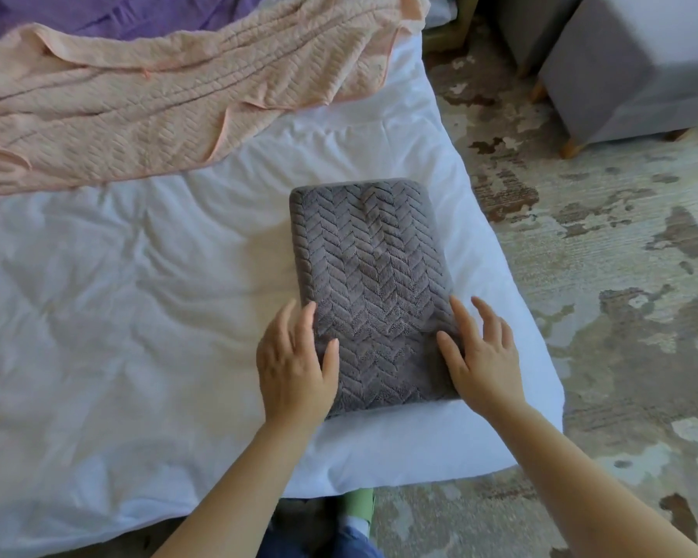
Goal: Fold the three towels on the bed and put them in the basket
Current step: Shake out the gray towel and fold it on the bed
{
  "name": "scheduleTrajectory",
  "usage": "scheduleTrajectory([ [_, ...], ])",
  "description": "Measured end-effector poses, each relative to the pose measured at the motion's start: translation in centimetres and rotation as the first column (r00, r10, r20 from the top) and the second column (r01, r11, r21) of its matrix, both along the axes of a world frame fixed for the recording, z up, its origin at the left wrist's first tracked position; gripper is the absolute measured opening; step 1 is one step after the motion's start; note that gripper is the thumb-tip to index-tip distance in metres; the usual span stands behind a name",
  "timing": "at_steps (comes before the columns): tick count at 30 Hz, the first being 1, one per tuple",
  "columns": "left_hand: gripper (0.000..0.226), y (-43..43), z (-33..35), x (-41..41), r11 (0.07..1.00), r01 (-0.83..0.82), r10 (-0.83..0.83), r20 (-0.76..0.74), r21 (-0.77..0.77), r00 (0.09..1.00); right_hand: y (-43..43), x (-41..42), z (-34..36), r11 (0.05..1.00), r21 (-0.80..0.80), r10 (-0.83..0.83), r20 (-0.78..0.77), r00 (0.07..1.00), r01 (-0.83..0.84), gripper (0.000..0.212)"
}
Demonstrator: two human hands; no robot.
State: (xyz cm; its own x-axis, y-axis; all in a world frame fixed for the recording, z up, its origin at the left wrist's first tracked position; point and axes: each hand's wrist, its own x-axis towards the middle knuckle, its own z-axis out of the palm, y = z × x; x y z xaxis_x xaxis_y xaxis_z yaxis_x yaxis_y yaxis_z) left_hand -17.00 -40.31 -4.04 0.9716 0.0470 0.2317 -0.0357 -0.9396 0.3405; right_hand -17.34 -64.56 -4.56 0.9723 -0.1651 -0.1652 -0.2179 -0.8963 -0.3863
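Observation:
A grey towel [373,275] with a herringbone weave lies folded into a thick rectangle near the bed's right corner. My left hand [295,364] rests with straight fingers on its near left edge. My right hand [480,356] lies flat against its near right edge, fingers spread. A peach towel [158,114] lies spread and rumpled across the far side of the bed. Behind it, at the top left, a purple towel [117,14] shows in part. The basket is not in view.
The white bedcover [117,316] is wrinkled and fills the left and middle. A worn patterned rug [621,316] covers the floor on the right. A grey upholstered box [641,66] on wooden feet stands at the top right.

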Motion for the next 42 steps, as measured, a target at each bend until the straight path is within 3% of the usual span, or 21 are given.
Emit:
scheduleTrajectory([
  [2, 0.052, -1.1, 0.0, 1.1, 0.976, 0.212, -0.215, 0.07, 0.045, 0.974, 1.1, 0.9, 0.3, 0.992, -0.035, 0.123, 0.115, 0.986, -0.12, 0.059],
  [4, 0.055, -2.2, -0.5, 1.7, 0.948, 0.294, -0.289, -0.058, 0.12, 0.956, 2.3, 1.7, -0.2, 0.972, -0.086, 0.227, 0.086, 0.97, -0.22, 0.062],
  [7, 0.062, -2.2, -2.6, 0.9, 0.931, 0.319, -0.265, -0.271, 0.179, 0.925, 2.9, 1.8, -2.0, 0.949, -0.133, 0.281, -0.056, 0.958, -0.286, 0.066],
  [10, 0.064, -1.3, -3.9, -0.4, 0.934, 0.31, -0.25, -0.294, 0.178, 0.923, 2.6, 1.0, -2.8, 0.937, -0.164, 0.303, -0.062, 0.951, -0.309, 0.066],
  [13, 0.064, -1.4, -3.0, 0.1, 0.949, 0.281, -0.236, -0.272, 0.139, 0.933, 2.8, 1.6, -1.7, 0.962, -0.095, 0.259, 0.022, 0.966, -0.256, 0.065],
  [17, 0.065, -2.0, -0.6, 5.9, 0.977, 0.186, -0.156, -0.247, 0.102, 0.956, 3.6, 6.8, -0.1, 0.97, -0.055, 0.243, 0.123, 0.962, -0.238, 0.061],
  [21, 0.066, -2.8, -0.7, 11.7, 0.974, 0.159, -0.11, -0.28, 0.159, 0.954, 4.3, 12.1, -0.9, 0.968, -0.067, 0.246, 0.059, 0.967, -0.242, 0.064],
  [24, 0.07, -1.7, -3.2, 11.9, 0.963, 0.174, -0.087, -0.375, 0.204, 0.923, 3.7, 13.1, -3.2, 0.961, -0.104, 0.255, -0.027, 0.967, -0.256, 0.066],
  [28, 0.073, -0.4, -5.2, 11.1, 0.969, 0.165, -0.078, -0.407, 0.183, 0.91, 3.8, 12.9, -5.0, 0.959, -0.115, 0.259, -0.029, 0.965, -0.26, 0.067],
  [35, 0.07, -0.1, -2.8, 14.9, 0.978, 0.159, -0.123, -0.248, 0.133, 0.961, 4.2, 15.9, -2.2, 0.957, -0.145, 0.27, 0.119, 0.955, -0.252, 0.058],
  [37, 0.07, -0.2, -2.6, 17.3, 0.974, 0.157, -0.111, -0.261, 0.166, 0.959, 4.5, 18.3, -2.1, 0.968, -0.094, 0.239, 0.093, 0.966, -0.231, 0.06],
  [42, 0.069, 1.1, -5.5, 19.5, 0.961, 0.196, -0.088, -0.452, 0.197, 0.887, 3.8, 20.6, -4.5, 0.962, -0.093, 0.248, -0.076, 0.966, -0.255, 0.067],
])
